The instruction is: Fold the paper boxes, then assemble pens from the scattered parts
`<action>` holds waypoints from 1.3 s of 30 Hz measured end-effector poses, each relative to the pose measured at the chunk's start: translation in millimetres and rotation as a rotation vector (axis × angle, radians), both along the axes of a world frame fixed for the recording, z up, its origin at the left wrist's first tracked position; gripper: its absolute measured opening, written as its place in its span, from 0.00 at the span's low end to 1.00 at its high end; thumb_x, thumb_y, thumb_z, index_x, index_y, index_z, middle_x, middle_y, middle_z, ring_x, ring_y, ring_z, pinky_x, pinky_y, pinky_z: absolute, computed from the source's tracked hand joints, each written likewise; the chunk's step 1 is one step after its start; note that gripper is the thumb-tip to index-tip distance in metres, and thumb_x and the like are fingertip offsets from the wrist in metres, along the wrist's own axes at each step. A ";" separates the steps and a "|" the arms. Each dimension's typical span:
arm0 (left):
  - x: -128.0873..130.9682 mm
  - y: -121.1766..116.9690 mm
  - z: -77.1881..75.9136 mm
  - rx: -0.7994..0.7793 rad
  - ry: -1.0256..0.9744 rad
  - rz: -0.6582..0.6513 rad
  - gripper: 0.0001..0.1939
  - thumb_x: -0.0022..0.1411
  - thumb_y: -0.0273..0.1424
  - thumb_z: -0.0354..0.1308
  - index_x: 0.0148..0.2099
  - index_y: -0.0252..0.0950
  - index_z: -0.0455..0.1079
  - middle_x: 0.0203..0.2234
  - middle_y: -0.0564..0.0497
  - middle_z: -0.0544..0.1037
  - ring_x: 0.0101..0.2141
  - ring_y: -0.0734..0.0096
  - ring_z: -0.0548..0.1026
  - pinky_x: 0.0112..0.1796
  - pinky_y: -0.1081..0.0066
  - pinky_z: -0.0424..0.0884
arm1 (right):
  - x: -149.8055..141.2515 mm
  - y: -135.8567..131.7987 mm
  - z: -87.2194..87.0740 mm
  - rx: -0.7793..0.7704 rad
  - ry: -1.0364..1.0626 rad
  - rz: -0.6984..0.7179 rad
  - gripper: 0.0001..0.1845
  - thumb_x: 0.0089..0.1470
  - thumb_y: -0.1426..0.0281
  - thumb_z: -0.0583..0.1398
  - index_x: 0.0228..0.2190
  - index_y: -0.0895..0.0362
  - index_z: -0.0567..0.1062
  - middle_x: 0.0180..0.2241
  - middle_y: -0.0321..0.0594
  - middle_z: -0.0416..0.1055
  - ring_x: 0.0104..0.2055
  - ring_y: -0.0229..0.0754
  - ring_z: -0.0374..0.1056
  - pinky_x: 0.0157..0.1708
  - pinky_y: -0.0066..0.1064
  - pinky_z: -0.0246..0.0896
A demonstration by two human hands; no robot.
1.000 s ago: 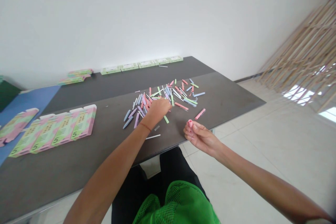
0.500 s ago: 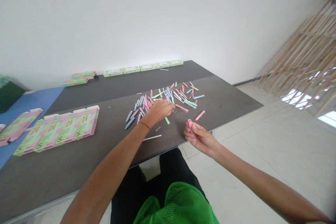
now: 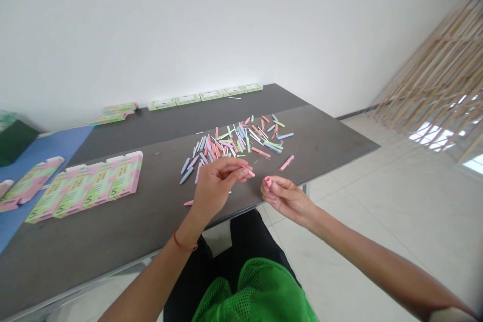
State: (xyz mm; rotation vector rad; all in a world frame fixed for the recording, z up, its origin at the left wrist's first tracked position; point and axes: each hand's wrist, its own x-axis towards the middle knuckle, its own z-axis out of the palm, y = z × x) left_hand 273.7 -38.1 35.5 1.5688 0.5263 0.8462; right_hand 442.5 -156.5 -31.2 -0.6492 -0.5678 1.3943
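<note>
Between the thumb and fingers of my left hand (image 3: 215, 181) is a small pink pen part (image 3: 250, 173), its far end hidden by the fingers. My right hand (image 3: 287, 198) is closed around a pink pen barrel (image 3: 268, 181), its open end facing up. The two hands are close together but apart, over the table's front edge. Beyond them lies a pile of loose pen parts (image 3: 247, 142) in pink, blue, green, purple and white. A pink pen cap (image 3: 287, 163) with a clip lies beyond my right hand. Part of a pink pen piece (image 3: 188, 203) shows beside my left wrist.
On the dark table (image 3: 320, 136), pink-and-green cartons (image 3: 124, 176) lie in a row at left. Several green boxes (image 3: 211, 95) line the wall. More cartons (image 3: 116, 110) are stacked behind. A dark green box (image 3: 15, 141) stands far left; wooden slats (image 3: 441, 75) lean at right.
My left hand has come back from the pile toward my right hand, now with a small pink pen part in its fingers. My right hand still holds the pink barrel, slightly shifted left.
</note>
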 end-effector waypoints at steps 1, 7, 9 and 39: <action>-3.7 -6.2 3.0 0.007 -0.008 0.014 0.09 0.62 0.34 0.68 0.42 0.34 0.80 0.33 0.47 0.86 0.35 0.64 0.86 0.39 0.68 0.84 | -1.9 -0.2 -0.8 0.011 -0.011 0.004 0.12 0.50 0.66 0.75 0.36 0.58 0.84 0.27 0.36 0.69 0.28 0.32 0.56 0.27 0.28 0.50; -17.6 -35.8 11.7 0.139 -0.047 0.059 0.02 0.64 0.28 0.66 0.41 0.36 0.79 0.35 0.49 0.86 0.35 0.67 0.86 0.39 0.70 0.84 | -10.3 -3.3 1.9 0.061 -0.113 0.035 0.12 0.49 0.63 0.75 0.35 0.54 0.85 0.26 0.35 0.69 0.29 0.34 0.58 0.29 0.29 0.52; -20.3 -43.8 11.4 0.269 -0.030 0.112 0.05 0.63 0.26 0.67 0.43 0.37 0.79 0.36 0.50 0.86 0.35 0.69 0.85 0.40 0.71 0.84 | -12.1 -4.4 4.0 0.072 -0.134 0.043 0.12 0.49 0.62 0.75 0.34 0.54 0.85 0.27 0.36 0.69 0.30 0.34 0.58 0.30 0.29 0.52; -48.8 -66.7 -6.3 0.376 0.141 0.311 0.06 0.67 0.28 0.62 0.46 0.40 0.77 0.37 0.51 0.84 0.36 0.69 0.85 0.39 0.75 0.82 | 3.0 2.7 24.7 -0.022 -0.559 0.174 0.13 0.54 0.62 0.71 0.39 0.56 0.86 0.28 0.37 0.74 0.27 0.34 0.59 0.27 0.28 0.53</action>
